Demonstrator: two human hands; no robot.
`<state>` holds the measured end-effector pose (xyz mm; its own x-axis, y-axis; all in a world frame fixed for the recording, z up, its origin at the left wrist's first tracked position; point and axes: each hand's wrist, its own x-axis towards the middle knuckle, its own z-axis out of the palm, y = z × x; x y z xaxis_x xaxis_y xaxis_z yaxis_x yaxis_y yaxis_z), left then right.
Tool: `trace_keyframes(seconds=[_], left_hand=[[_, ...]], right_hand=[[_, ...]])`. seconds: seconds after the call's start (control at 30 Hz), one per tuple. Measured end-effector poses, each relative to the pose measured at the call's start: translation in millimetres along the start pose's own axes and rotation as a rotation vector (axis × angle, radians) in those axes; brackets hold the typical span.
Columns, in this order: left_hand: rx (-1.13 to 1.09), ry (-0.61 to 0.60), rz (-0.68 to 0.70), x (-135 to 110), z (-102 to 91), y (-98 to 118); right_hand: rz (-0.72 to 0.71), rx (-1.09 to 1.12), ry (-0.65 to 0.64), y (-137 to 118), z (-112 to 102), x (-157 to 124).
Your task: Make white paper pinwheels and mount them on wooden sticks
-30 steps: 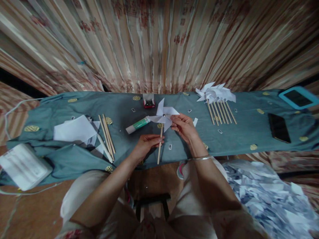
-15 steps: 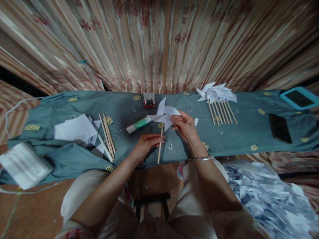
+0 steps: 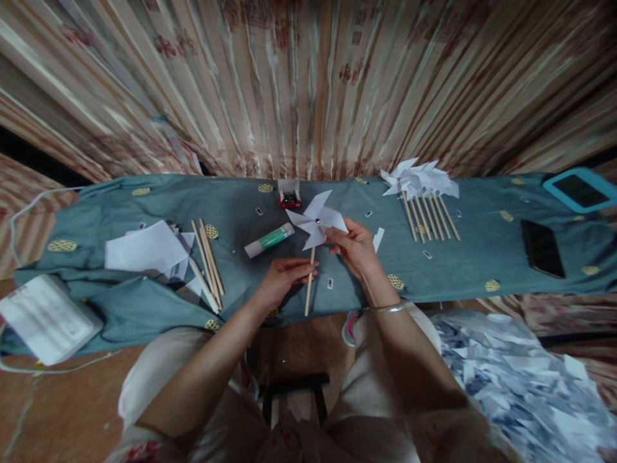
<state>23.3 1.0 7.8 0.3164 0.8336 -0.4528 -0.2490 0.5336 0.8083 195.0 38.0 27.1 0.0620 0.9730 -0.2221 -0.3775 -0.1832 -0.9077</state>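
I hold a white paper pinwheel (image 3: pixel 315 222) on a wooden stick (image 3: pixel 309 283) over the teal-covered table (image 3: pixel 463 270). My left hand (image 3: pixel 284 276) pinches the stick about halfway down. My right hand (image 3: pixel 354 244) has its fingers closed on a blade at the wheel's right side. A green and white glue stick (image 3: pixel 268 240) lies just left of the wheel. Behind it sits a small red and white box (image 3: pixel 288 194).
Several finished pinwheels (image 3: pixel 421 193) lie at the back right. Loose wooden sticks (image 3: pixel 206 262) and white paper sheets (image 3: pixel 147 247) lie to the left. A dark phone (image 3: pixel 542 247) and a blue-framed tablet (image 3: pixel 578 188) rest far right. Paper scraps (image 3: pixel 520 379) pile on the floor.
The pinwheel's blades have turned a little under my right fingers. Both hands stay in nearly the same place.
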Motion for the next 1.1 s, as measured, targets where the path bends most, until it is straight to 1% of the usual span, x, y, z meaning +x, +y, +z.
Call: trace_keyframes(seconds=[0.27,0.43,0.53,0.63,0.77,0.93,1.1], left_hand=[[0.028,0.002,0.025,1,-0.9,0],[0.046,0.006,0.029,2,-0.8,0],[0.050,0.000,0.021,2,-0.8,-1],[0.038,0.000,0.017,3,-0.6,-2],[0.027,0.008,0.021,3,-0.2,-1],[0.045,0.022,0.036,3,-1.6,-1],[0.051,0.035,0.053,3,-2.7,2]], right_hand=[[-0.019,-0.071,-0.020,5,1,-1],[-0.090,-0.115,-0.015,3,-2,0],[-0.108,-0.087,0.030,1,-6,3],[-0.106,-0.045,0.107,0,-11,7],[-0.128,-0.052,0.169,3,-14,11],[-0.136,-0.113,0.157,6,-14,11],[-0.133,-0.128,0.115,5,-12,8]])
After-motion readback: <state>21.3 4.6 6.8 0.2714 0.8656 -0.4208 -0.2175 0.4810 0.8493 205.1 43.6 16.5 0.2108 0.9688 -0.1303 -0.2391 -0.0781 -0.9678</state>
